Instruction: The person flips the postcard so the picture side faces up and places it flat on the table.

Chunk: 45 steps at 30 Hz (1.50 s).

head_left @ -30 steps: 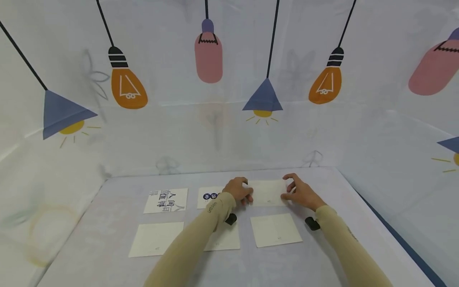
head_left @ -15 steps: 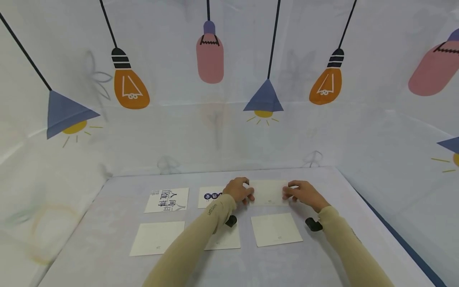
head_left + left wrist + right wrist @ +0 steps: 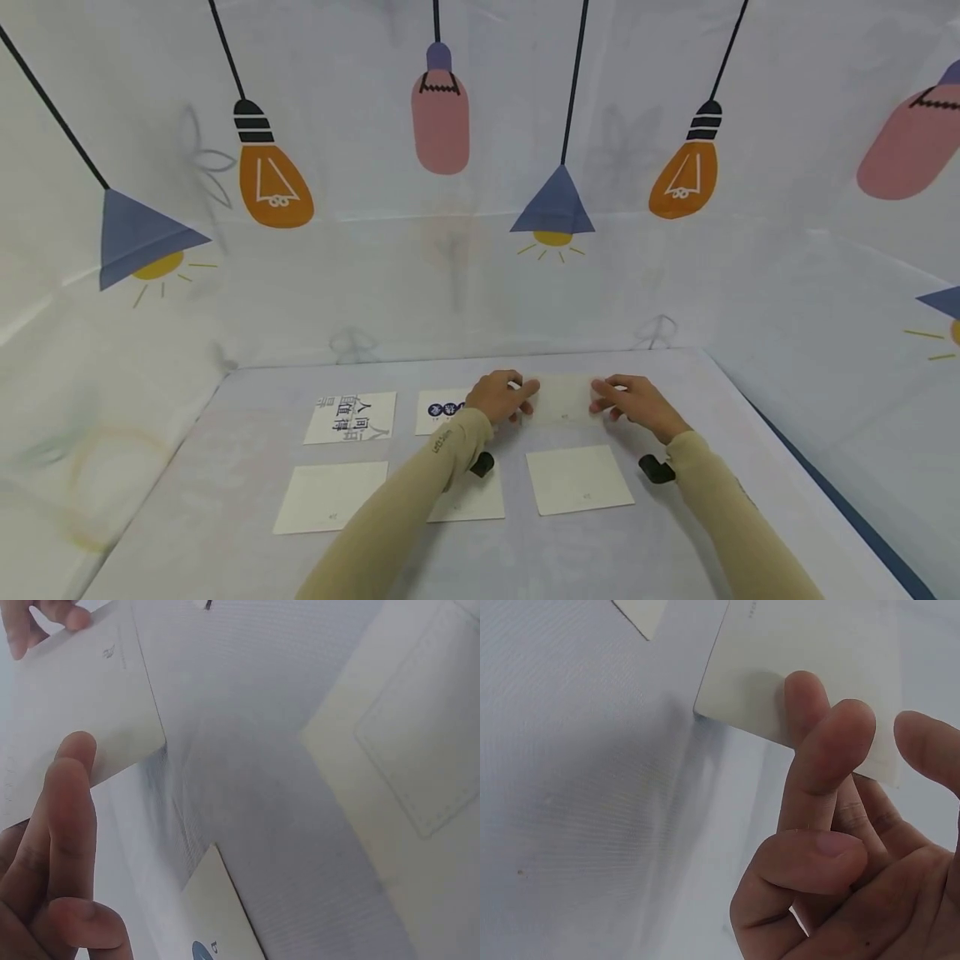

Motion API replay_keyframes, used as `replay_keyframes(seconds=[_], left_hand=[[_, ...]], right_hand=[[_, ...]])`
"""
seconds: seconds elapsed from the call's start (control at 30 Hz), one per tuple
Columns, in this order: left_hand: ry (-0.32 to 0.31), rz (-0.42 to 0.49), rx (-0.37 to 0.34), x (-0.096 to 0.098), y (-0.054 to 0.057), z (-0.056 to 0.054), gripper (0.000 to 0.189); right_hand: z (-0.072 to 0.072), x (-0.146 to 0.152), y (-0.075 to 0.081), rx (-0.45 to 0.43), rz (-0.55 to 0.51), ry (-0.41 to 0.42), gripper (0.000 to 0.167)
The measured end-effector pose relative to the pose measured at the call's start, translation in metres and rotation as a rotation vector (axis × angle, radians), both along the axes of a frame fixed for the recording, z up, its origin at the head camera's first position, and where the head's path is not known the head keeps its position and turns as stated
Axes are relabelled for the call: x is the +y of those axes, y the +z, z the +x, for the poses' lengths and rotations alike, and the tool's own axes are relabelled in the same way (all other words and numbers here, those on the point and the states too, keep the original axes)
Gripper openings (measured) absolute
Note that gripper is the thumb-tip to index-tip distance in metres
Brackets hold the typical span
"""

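Observation:
At the back right of the table, a cream postcard [image 3: 562, 402] is between my two hands, its faint small print facing up. My left hand [image 3: 498, 397] pinches its left end, and in the left wrist view a fingertip lies over the postcard [image 3: 71, 697]. The right hand [image 3: 633, 403] holds the opposite end; the right wrist view has fingertips over that postcard's edge [image 3: 739, 682] and other fingers behind it. Just left of my left hand lies a postcard with blue round marks [image 3: 442, 408], partly covered by that hand.
A postcard with large dark lettering [image 3: 351, 418] lies at the back left. Three cream postcards form a front row: left [image 3: 330, 496], middle [image 3: 472, 500], partly under my left sleeve, and right [image 3: 580, 481]. A white sheet printed with lamps [image 3: 480, 283] rises behind the white table [image 3: 570, 550].
My right hand has drawn its spread fingers together onto the postcard's right end. My left thumb has moved right over its left end. The postcard now looks fainter and slightly shifted.

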<state>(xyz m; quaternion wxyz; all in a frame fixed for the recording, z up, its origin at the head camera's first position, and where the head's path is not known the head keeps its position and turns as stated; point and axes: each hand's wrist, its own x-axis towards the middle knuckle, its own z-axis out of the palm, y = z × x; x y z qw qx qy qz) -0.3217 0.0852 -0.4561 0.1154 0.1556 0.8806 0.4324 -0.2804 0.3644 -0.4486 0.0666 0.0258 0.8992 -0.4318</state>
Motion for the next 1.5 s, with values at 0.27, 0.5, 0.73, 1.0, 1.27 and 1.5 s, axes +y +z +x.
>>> replay_keyframes(seconds=[0.27,0.5,0.73,1.0,1.27,1.5], left_hand=[[-0.007,0.021,0.036,0.0,0.003,0.003,0.067],[-0.033,0.013,0.041,0.0,0.004,0.005,0.078],[-0.053,0.009,0.071,-0.002,0.006,0.009,0.067],[-0.066,-0.049,0.152,-0.003,0.007,0.013,0.056],[-0.088,-0.176,0.251,-0.002,0.005,0.016,0.037],[-0.084,-0.264,0.309,0.002,-0.002,0.016,0.039]], right_hand=[[0.002,0.001,0.005,0.003,-0.003,-0.009,0.068],[0.008,0.002,0.01,-0.021,-0.062,0.011,0.062],[0.011,0.004,0.011,-0.022,-0.06,0.048,0.061],[0.015,0.01,0.011,0.002,-0.051,0.104,0.057],[0.016,0.018,0.007,0.067,-0.005,0.198,0.055],[0.016,0.012,0.003,0.125,0.095,0.191,0.053]])
